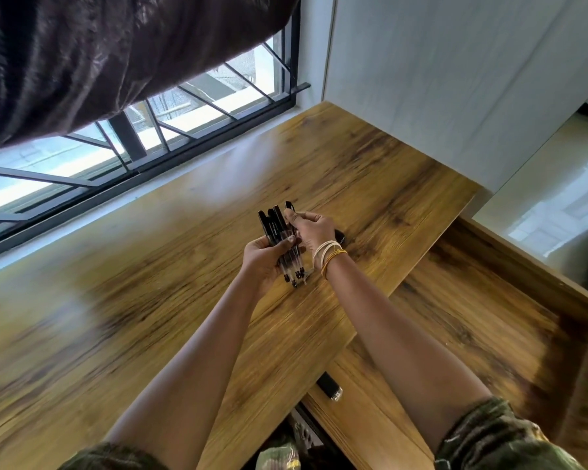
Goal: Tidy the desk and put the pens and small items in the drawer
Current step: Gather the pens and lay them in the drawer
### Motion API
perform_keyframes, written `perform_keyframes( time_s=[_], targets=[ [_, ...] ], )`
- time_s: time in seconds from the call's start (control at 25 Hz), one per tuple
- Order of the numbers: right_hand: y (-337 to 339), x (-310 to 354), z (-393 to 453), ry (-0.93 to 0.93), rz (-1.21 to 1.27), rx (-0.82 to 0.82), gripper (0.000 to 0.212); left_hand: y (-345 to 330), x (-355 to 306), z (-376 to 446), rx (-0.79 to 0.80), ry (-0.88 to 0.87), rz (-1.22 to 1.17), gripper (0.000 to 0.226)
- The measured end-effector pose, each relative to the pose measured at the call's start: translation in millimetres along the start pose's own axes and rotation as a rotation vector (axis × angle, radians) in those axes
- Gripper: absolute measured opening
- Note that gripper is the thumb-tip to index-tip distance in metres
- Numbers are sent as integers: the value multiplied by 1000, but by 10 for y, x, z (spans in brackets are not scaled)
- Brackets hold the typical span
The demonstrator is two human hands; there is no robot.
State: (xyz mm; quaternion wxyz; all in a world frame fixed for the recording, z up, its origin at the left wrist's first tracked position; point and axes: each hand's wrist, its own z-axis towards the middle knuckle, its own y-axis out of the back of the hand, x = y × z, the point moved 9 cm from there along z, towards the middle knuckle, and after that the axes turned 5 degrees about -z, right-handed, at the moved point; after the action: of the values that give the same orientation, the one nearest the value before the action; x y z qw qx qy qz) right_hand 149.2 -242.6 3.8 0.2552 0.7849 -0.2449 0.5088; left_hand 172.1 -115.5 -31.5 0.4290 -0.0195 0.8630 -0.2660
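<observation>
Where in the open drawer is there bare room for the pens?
Nearly all of the drawer floor is bare, from its far wall down toward the person. The only item is a small black object by the near edge, beside the right forearm. The left hand holds the pens; the right hand steadies them.

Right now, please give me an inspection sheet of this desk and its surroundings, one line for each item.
Surface: wooden desk, bare grain.
Job's things: bundle of black pens; open drawer holding one small black item.
Clutter: small dark object behind the right wrist, unclear.
Grippers: left hand grips the pens; right hand pinches their tops.
Cables: nothing seen.
Surroundings: barred window, dark curtain, white wall.
</observation>
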Motion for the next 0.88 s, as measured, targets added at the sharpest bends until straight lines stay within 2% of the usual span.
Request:
perform_keyframes(
  time_s=[0.12, 0.24, 0.36, 0.52, 0.68, 0.76, 0.88],
  targets=[
    [-103, 31, -67, 49, -92, 114, 30, 87, -46, -35, -33, -37, 7, 14],
    [-128, 46, -77, 118, -237, 67, 31, 167, -68, -62, -49, -69, 15, 17],
    [-150, 45, -81, 122, -221, 53, 24, 222, -68, -76, -36, -60, -18, 23],
    [-233, 38, -69, 122, -220, 118, 20, 259, -75, -119, 1, -1, -89, 26],
    [-430, 15, -204, 106, -189, 271, 24, 272, -156, -159, 33, -4, -72, 18],
    [-574, -16, -251, 86, -178, 394, 22, 326, -210, -172, 42, -24, -15, 21],
    [-779, 5, -303, 171, -327, 566, 29, 465, -303, -207, 38, -93, 224, 17]
  ],
)
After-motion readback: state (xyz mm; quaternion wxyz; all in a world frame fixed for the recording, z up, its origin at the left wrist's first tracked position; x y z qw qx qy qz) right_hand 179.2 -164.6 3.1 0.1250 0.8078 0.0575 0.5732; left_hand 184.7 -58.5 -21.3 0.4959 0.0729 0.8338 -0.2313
